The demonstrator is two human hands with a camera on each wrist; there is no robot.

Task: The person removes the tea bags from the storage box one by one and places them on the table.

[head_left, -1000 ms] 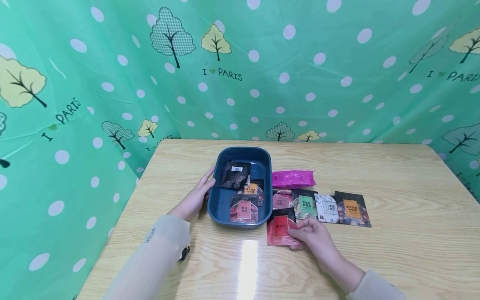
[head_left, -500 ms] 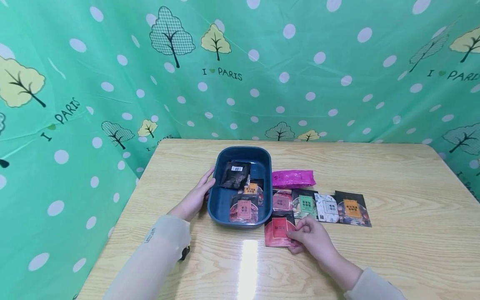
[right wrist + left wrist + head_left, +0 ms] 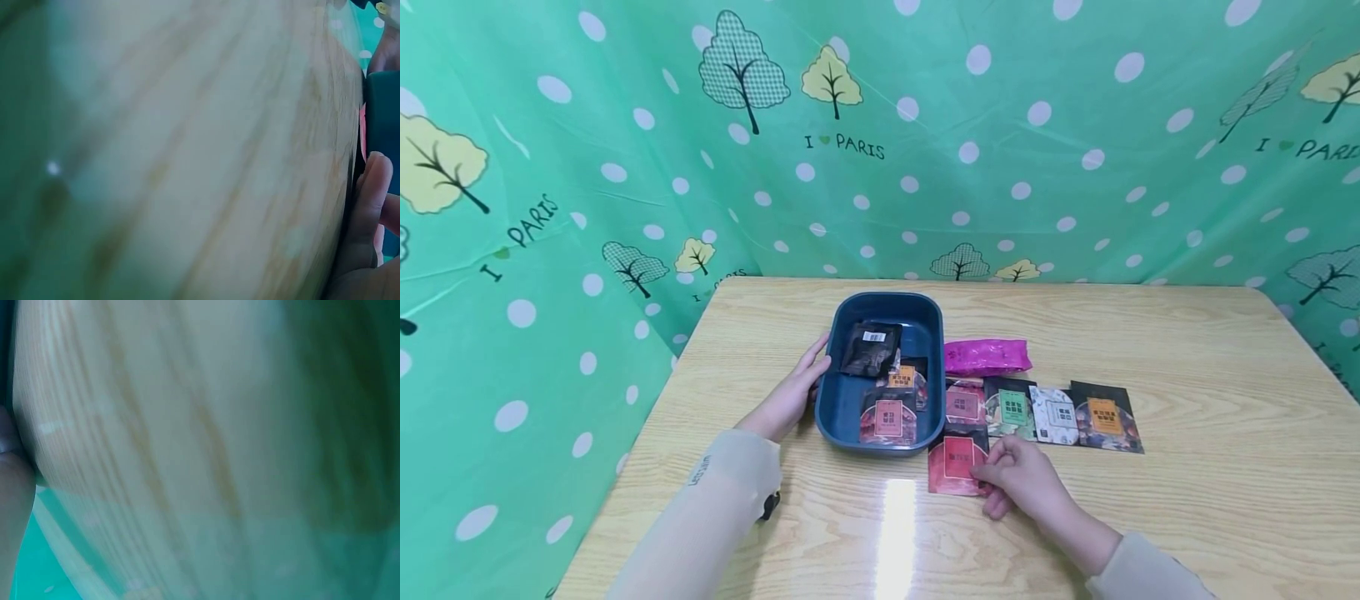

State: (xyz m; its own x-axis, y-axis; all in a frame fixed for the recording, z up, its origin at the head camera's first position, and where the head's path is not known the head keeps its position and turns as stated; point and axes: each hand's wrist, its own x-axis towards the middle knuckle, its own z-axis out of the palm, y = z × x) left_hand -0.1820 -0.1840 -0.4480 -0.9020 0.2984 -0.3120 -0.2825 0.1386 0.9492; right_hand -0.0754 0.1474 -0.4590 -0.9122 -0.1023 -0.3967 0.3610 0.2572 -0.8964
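Note:
A dark blue rectangular container (image 3: 825, 417) stands on the table and holds several packets, among them a black one (image 3: 871, 350) and a pinkish one (image 3: 887, 417). My left hand (image 3: 790, 396) rests against its left wall with the fingers stretched along it. Just off the container's front right corner, a red-and-black packet (image 3: 951, 475) lies flat. My right hand (image 3: 1026, 479) pinches its right edge between thumb and fingers. In the right wrist view, fingers (image 3: 372, 187) show beside the container (image 3: 384, 125). The left wrist view is mostly blurred tabletop.
A magenta pouch (image 3: 987, 357) lies right of the container. In front of it runs a row of flat packets: pink (image 3: 964, 404), green-labelled (image 3: 1011, 408), white (image 3: 1055, 414) and orange-labelled (image 3: 1105, 419). A green curtain (image 3: 1037, 167) hangs behind the wooden table (image 3: 1210, 358).
The red-and-black packet has shifted slightly left and toward me, settling flat on the table. My right hand's lower fingers have come out from beneath it. My left hand and the container have stayed put.

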